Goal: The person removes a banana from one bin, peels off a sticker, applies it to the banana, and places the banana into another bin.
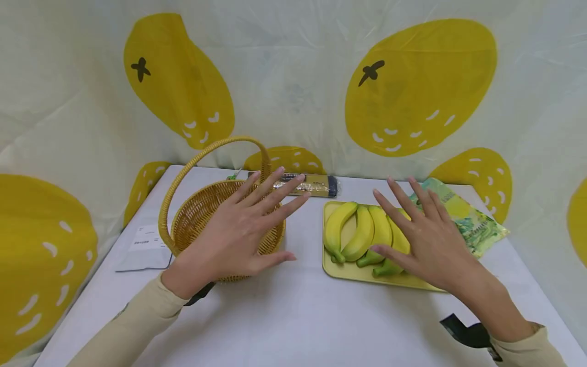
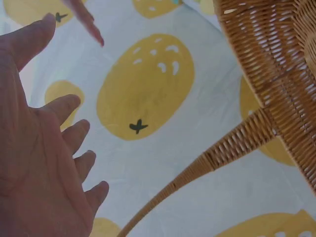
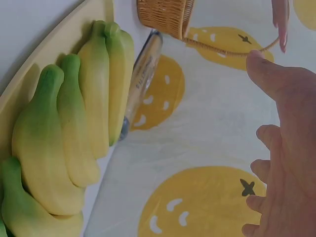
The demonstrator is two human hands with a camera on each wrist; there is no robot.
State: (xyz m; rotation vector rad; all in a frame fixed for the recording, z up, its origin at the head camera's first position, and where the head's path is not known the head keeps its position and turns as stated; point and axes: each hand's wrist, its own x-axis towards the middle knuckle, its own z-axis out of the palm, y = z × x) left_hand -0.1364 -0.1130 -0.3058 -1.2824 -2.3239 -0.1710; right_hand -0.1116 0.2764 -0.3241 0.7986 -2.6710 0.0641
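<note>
A: Okay, quick pass. Left hand (image 1: 238, 232) sits lower centre-left of the head view, fingers straight and spread, holding nothing, hovering in front of the basket (image 1: 202, 211). Right hand (image 1: 428, 239) is lower centre-right, also flat and spread, empty, over the right part of the bananas (image 1: 362, 232).

B: Where do the bananas lie?

A: On the yellow tray (image 1: 348, 272), centre-right of the frame, on the white table (image 1: 293, 316). Bunch runs near-to-far, green stems toward the person, tips toward the backdrop. Right hand is clearly the nearer one; the bananas lie under and just left of it. Left hand is well apart from them, by the basket, which sits left of the tray.

B: Touching?

A: Cannot tell from the head view. Right wrist view shows the palm (image 3: 286, 163) at the right edge, apart from the bananas (image 3: 74, 133) at left, so looks like no contact.

B: Anything else the wrists add?

A: Left wrist view shows the weave and handle (image 2: 217, 153) close up, hand (image 2: 44, 163) not on it. Head view alone shows a green packet (image 1: 472, 221) right of the tray, a dark packet (image 1: 312, 184) behind, a white pouch (image 1: 144, 247) at far left.
</note>
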